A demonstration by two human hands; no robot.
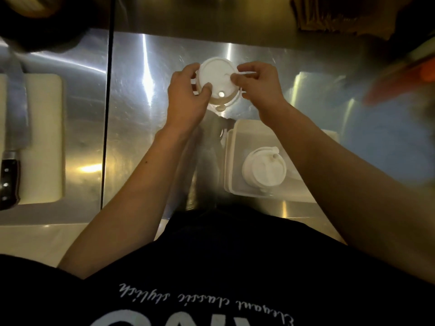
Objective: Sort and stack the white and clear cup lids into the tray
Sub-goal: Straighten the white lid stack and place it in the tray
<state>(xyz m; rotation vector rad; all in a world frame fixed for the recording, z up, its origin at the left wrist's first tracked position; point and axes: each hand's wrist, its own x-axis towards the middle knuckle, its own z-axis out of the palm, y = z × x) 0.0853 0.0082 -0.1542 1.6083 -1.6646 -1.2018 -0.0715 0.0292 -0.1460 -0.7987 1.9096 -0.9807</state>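
Lids (217, 78) sit clamped between the left hand (186, 97) and right hand (261, 88) at the far counter (141, 114), while one white stack (263, 168) already fills the near tray (229, 161).

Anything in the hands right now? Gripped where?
Both hands hold a stack of white lids by its rim: left hand on the left edge, right hand on the right.

A brushed steel tabletop (141, 149) reflects warm overhead glare; a dark seam splits it, and a white cutting board (42, 137) with a knife (14, 128) lies left.
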